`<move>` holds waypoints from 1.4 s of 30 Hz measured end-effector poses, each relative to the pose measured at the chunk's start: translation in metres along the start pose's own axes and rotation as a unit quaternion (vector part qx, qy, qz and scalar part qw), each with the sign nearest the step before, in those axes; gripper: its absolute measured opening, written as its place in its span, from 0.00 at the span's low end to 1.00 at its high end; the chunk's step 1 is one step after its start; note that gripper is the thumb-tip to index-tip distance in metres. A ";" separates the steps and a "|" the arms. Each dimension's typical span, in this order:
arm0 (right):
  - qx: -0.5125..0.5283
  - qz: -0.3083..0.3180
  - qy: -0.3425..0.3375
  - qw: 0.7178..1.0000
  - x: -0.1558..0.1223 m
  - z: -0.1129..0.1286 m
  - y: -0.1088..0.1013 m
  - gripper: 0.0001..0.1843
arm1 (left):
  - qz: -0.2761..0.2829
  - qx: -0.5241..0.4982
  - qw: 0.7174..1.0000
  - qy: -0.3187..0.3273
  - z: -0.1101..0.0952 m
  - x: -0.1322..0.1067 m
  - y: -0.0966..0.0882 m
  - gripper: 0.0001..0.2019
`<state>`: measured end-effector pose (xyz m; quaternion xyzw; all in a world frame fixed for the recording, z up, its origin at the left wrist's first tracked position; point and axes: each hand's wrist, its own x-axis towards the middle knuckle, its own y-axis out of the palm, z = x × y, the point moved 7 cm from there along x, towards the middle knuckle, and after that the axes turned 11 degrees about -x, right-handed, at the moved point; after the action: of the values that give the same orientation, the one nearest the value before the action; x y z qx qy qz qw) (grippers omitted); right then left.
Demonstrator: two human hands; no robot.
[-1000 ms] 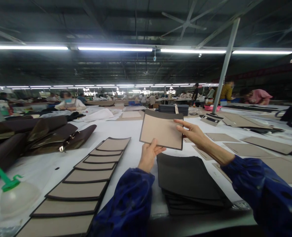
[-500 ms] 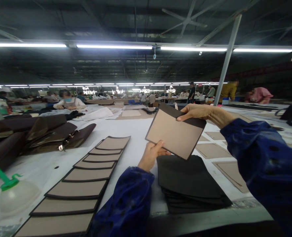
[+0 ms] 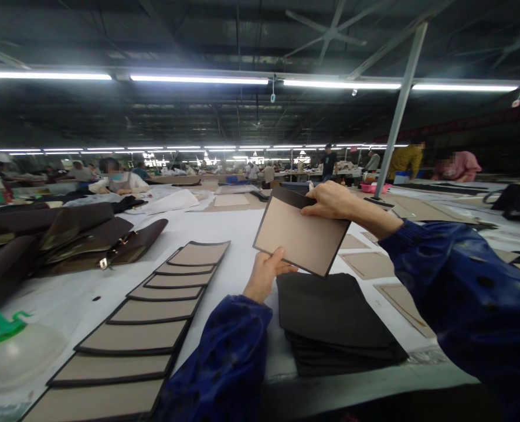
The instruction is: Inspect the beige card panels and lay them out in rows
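Beige black-edged rectangular panel [image 3: 301,234] is being held tilted up, face showing, pinched between left hand [image 3: 266,274] and right hand [image 3: 330,200], above stacked black panels [image 3: 339,319] at 6 o'clock.

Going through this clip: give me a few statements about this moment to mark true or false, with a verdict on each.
1. The left hand and right hand hold the same beige panel with a dark border. True.
2. The right hand rests on the stack of dark panels. False: it grips the held panel's upper edge, above the stack.
3. A fanned row of beige panels lies to the left of the left hand. True.
4. The plastic bottle with a green nozzle stands right of the stack. False: it sits at the far left, beside the fanned row.
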<state>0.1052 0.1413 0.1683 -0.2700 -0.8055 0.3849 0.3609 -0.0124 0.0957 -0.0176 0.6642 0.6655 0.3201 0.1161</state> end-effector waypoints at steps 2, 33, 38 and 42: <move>-0.038 -0.021 0.016 0.999 -0.006 0.005 -0.006 0.20 | -0.003 0.003 1.000 0.003 0.000 0.000 -0.001 0.20; 0.433 -0.187 0.086 0.878 -0.026 -0.026 0.015 0.25 | -0.078 -0.160 0.983 0.053 -0.018 0.004 -0.017 0.07; 0.615 -0.032 0.098 0.782 -0.044 0.005 0.056 0.35 | -0.082 -0.195 0.976 0.060 -0.024 0.005 -0.018 0.06; 0.693 0.060 0.089 0.713 -0.047 0.025 0.083 0.23 | -0.061 -0.165 0.983 0.047 -0.022 0.003 -0.011 0.09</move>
<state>0.1260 0.1433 0.0723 -0.0248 -0.2594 0.8301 0.4930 -0.0343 0.0935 -0.0060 0.5783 0.6474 0.4491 0.2118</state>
